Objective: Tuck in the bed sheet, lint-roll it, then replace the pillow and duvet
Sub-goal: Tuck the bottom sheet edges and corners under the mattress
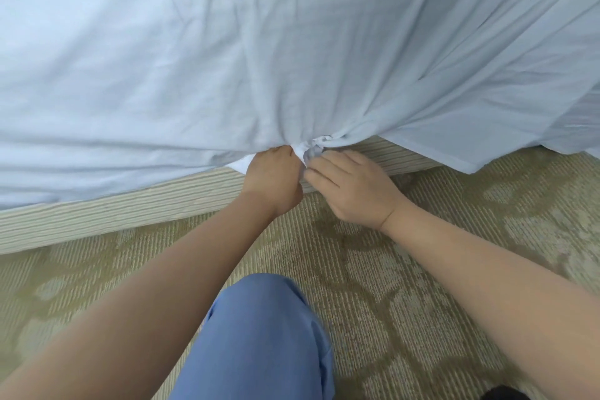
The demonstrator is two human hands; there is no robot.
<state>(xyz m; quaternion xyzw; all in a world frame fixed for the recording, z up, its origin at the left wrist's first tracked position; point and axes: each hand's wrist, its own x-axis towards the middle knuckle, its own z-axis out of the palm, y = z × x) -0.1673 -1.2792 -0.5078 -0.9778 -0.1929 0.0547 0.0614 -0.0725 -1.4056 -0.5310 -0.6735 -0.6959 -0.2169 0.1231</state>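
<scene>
Against the lower edge of the bed, both hands meet at one bunched knot of the sheet [292,52]. That sheet is pale blue-white, spread over the whole top of the bed and falling down its near side, with long creases fanning out from the knot toward the upper right. On the left of the knot, the left hand [274,177] is curled into a fist around a gathered fold of the sheet, knuckles turned up and pressed close under the cloth's edge. On the right of the knot, the right hand [352,187] lies palm down with its fingers [319,177] bent in toward the gathered cloth, their tips touching or pinching it; how firmly they hold cannot be told. The two hands are just beside each other, almost touching at the knot. Right of the knot, a loose corner of the sheet hangs free, its hemmed edge reaching down over the bed base [130,204], a pale ribbed band running along under the sheet. Below the bed base lies a patterned green-beige carpet [406,286]. Below the hands, between the two bare forearms, a knee in blue trousers [259,334] rises over the carpet.
</scene>
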